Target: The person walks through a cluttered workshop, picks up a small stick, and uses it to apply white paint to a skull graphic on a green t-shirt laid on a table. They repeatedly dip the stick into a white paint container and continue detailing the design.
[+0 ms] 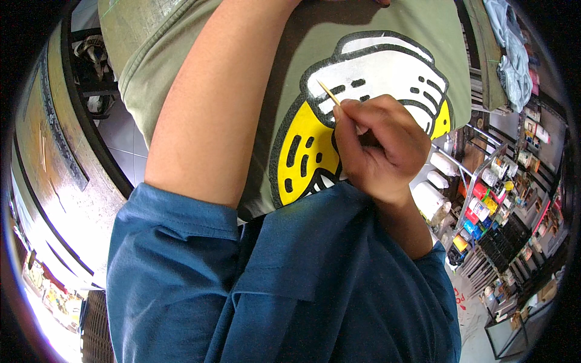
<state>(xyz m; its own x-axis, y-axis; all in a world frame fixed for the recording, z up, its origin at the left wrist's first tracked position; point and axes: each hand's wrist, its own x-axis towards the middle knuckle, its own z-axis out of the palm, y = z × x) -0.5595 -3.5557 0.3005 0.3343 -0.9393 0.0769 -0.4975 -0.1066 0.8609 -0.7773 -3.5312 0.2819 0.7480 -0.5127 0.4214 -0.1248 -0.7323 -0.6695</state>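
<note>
My right hand (pixel 384 145) is closed in a pinch around a toothpick (pixel 327 92), a thin pale wooden stick. Its pointed end lies over the white part of a printed design (pixel 375 71); whether it touches the surface I cannot tell. The design has white and yellow areas with thick black outlines and short black dashes. It is on an olive-green garment (pixel 281 115) spread out before me. My left forearm reaches across the garment to the top edge. Most of my left hand is out of frame; only a bit of fingertip (pixel 382 2) shows there.
To the right, racks hold several paint bottles (pixel 478 209) and white containers (pixel 431 199), with a black crate (pixel 505 239) among them. Light blue cloth (pixel 514 66) hangs at the upper right. A worn, curved-looking board (pixel 60 163) with a dark metal edge stands at the left.
</note>
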